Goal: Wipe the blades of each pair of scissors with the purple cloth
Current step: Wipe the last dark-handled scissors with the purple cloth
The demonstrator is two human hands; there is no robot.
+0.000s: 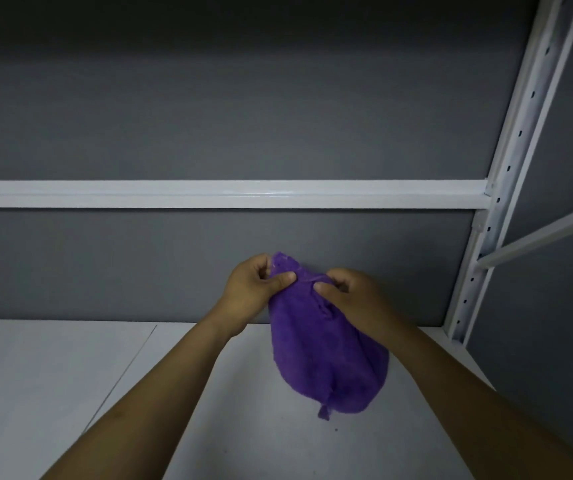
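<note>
Fuzzy purple cloth (326,355) hangs bunched up above the white table (53,375), top edge pinched by the left hand (257,289) and right hand (351,299), small tag dangling underneath.

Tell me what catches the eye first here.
The purple cloth, vivid against the grey wall, hangs bunched at centre above the white table. The left hand and right hand pinch its top edge. A white shelf rail runs across behind them.
</note>
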